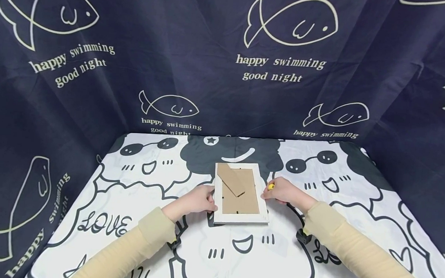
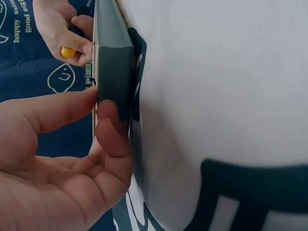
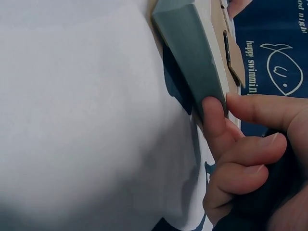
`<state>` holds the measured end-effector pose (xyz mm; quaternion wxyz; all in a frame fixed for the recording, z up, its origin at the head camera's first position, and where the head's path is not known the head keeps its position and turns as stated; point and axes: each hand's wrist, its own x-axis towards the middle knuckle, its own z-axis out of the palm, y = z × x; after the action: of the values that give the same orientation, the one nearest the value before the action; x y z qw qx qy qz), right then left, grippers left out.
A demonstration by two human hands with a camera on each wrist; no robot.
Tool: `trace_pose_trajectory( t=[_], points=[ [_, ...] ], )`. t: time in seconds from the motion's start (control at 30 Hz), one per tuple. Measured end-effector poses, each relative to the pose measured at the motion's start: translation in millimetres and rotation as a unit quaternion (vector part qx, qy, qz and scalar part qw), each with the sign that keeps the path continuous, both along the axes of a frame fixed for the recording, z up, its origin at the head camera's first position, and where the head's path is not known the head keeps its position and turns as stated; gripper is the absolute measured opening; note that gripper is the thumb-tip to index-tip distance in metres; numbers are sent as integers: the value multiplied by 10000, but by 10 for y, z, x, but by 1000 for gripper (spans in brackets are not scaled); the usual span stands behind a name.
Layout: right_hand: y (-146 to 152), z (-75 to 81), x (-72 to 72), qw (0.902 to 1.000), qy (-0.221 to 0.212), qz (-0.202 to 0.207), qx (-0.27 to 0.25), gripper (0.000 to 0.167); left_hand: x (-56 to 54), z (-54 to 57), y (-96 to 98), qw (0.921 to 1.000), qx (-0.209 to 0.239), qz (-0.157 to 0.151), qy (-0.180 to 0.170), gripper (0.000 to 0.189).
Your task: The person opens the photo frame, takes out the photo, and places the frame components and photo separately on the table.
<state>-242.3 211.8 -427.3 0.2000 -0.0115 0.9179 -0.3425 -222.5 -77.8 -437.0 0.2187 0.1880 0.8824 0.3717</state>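
Observation:
A white picture frame (image 1: 262, 218) lies back side up on the cloth, its brown backing board (image 1: 242, 203) and folded stand leg (image 1: 230, 180) showing. My left hand (image 1: 200, 199) pinches its left edge between thumb and fingers; in the left wrist view the left hand (image 2: 72, 159) has fingertips against the side of the frame. At the opposite edge, my right hand (image 1: 281, 191) pinches the frame with thumb and index finger. Curled in the right hand's other fingers is a screwdriver (image 1: 271, 186) with a black and yellow handle, mostly hidden by the palm.
A white cloth (image 1: 132, 201) with black cartoon prints covers the table. Dark blue curtains (image 1: 210, 52) with fish prints hang behind and on both sides. Small dark tabs (image 1: 237, 212) stand along the backing's edge.

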Motion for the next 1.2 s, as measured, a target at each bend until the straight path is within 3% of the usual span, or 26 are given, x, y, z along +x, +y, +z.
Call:
trace_pose_trajectory(
  t=[0.47, 0.77, 1.2],
  points=[
    [-2, -16, 33, 9997, 63, -81, -205, 12, -161, -17, -68, 9995, -187, -243, -57, 75],
    [-26, -20, 84, 9994, 77, -80, -322, 13, -255, -15, -107, 9989, 15, -414, -211, 75],
    [-30, -25, 137, 9983, -102, -18, -570, 13, -419, 35, -167, 9948, -44, -992, -225, 71]
  ],
)
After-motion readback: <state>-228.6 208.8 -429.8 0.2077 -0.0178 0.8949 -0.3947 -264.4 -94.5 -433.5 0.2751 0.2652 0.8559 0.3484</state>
